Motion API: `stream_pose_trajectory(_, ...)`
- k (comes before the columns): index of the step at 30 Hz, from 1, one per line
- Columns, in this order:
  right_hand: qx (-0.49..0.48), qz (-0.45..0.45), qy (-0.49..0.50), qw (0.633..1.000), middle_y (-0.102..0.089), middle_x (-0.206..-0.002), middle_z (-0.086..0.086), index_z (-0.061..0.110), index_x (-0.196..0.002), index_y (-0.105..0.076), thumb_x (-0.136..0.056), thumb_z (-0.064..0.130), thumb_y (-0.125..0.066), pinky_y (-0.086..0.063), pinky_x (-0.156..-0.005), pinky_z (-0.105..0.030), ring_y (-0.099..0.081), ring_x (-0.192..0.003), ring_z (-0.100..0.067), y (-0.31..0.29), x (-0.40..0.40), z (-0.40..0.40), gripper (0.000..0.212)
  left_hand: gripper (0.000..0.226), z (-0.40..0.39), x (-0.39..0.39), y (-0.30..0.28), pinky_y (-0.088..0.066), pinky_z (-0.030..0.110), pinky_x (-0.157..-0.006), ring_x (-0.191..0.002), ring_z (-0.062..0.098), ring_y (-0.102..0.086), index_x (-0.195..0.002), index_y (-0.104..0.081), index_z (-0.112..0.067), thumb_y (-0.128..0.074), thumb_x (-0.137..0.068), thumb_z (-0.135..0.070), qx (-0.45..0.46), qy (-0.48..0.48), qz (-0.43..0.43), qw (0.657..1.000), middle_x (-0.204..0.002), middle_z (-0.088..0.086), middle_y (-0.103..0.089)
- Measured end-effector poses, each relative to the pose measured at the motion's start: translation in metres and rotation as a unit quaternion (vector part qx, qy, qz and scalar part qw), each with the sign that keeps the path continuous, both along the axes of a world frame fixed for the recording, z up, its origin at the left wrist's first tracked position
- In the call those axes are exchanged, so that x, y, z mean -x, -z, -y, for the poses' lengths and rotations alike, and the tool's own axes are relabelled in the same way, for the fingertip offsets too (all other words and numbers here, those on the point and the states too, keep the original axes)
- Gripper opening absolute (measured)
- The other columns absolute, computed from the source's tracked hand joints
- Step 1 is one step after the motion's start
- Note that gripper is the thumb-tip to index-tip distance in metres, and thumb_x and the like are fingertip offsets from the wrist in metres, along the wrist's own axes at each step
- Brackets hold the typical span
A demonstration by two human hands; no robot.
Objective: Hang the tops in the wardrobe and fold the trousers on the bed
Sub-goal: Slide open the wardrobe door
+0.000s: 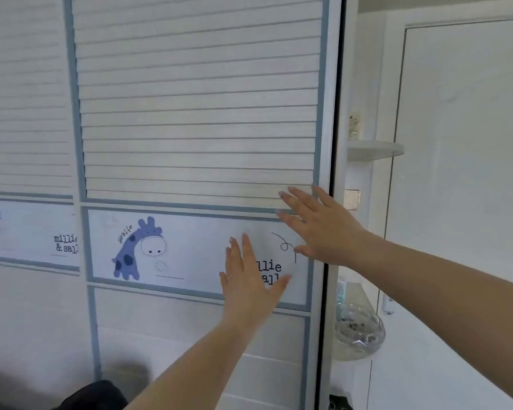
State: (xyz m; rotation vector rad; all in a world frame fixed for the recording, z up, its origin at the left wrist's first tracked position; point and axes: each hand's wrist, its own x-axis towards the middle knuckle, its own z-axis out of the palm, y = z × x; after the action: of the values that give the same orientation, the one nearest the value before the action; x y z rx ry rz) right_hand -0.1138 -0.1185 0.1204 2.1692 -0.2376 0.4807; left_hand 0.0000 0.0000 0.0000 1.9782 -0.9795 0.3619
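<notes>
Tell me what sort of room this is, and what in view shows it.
Most likely a child's bedroom. A sliding wardrobe door with slatted panels fills the view, its band printed with a cartoon giraffe. Both hands, left and right, lie flat on it. A white room door stands to the right.

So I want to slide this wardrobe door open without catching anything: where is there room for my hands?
Both hands lie flat on the door panel: left hand on the giraffe strip, right hand by the right edge. The slatted face above and the plain panel below are bare. The dark gap at the frame is narrow, and beyond it a shelf and glass bowl crowd the side.
</notes>
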Motion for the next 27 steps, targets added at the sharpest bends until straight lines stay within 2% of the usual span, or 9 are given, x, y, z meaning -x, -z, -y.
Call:
stream_pose_trajectory(4, 0.028, 0.036, 0.009, 0.999, 0.011, -0.159, -0.012, 0.023, -0.151, -0.002, -0.089, 0.068, -0.028, 0.012, -0.109, -0.062, 0.015, -0.145, -0.028, -0.004, -0.033, 0.03, 0.082, 0.114, 0.048, -0.009, 0.004, -0.005, 0.046, -0.117, -0.146, 0.018, 0.016, -0.147, 0.022, -0.027, -0.058, -0.076, -0.066, 0.058, 0.01, -0.08, 0.995, -0.158, -0.001, 0.022)
stream_pose_trajectory(7, 0.031, 0.049, -0.005, 0.998, 0.016, -0.158, -0.01, 0.025, -0.151, 0.001, -0.088, 0.07, -0.025, 0.017, -0.103, -0.068, 0.02, -0.144, -0.029, 0.002, -0.05, 0.047, 0.082, 0.11, 0.071, -0.015, 0.011, -0.001, 0.041, -0.117, -0.145, 0.014, 0.019, -0.141, 0.025, -0.036, -0.057, -0.074, -0.068, 0.107, 0.019, -0.102, 0.989, -0.158, -0.003, 0.024)
stream_pose_trajectory(9, 0.037, 0.06, -0.006, 0.997, 0.015, -0.158, -0.01, 0.025, -0.151, 0.0, -0.087, 0.071, -0.025, 0.018, -0.101, -0.069, 0.021, -0.143, -0.03, 0.006, -0.058, 0.052, 0.083, 0.105, 0.08, -0.017, 0.018, 0.001, 0.04, -0.117, -0.144, 0.01, 0.022, -0.135, 0.025, -0.041, -0.049, -0.069, -0.074, 0.133, 0.023, -0.087, 0.987, -0.157, -0.004, 0.025)
stream_pose_trajectory(14, 0.037, 0.076, -0.037, 0.996, 0.01, -0.159, -0.013, 0.024, -0.151, -0.007, -0.086, 0.071, -0.031, 0.017, -0.102, -0.068, 0.016, -0.144, -0.035, 0.009, -0.069, 0.056, 0.084, 0.102, 0.088, -0.021, 0.024, 0.002, 0.044, -0.116, -0.13, -0.005, 0.036, -0.136, 0.019, -0.047, -0.043, -0.062, -0.079, 0.164, 0.021, -0.085, 0.983, -0.147, -0.018, 0.03)
stream_pose_trajectory(20, 0.037, 0.077, -0.059, 0.995, 0.009, -0.159, -0.014, 0.023, -0.151, -0.007, -0.087, 0.07, -0.031, 0.018, -0.104, -0.064, 0.015, -0.144, -0.036, 0.01, -0.091, 0.047, 0.083, 0.098, 0.082, -0.039, 0.022, 0.004, 0.043, -0.116, -0.125, -0.013, 0.038, -0.13, 0.017, -0.056, -0.046, -0.059, -0.081, 0.191, 0.019, -0.11, 0.975, -0.144, -0.023, 0.032)
stream_pose_trajectory(27, 0.038, 0.094, -0.088, 0.991, 0.006, -0.159, -0.015, 0.023, -0.151, -0.011, -0.089, 0.065, -0.03, 0.016, -0.107, -0.061, 0.012, -0.145, -0.033, 0.012, -0.127, 0.027, 0.077, 0.097, 0.058, -0.073, 0.022, 0.004, 0.042, -0.115, -0.132, -0.005, 0.031, -0.13, 0.016, -0.057, -0.046, -0.059, -0.08, 0.177, 0.003, -0.105, 0.979, -0.145, -0.023, 0.03)
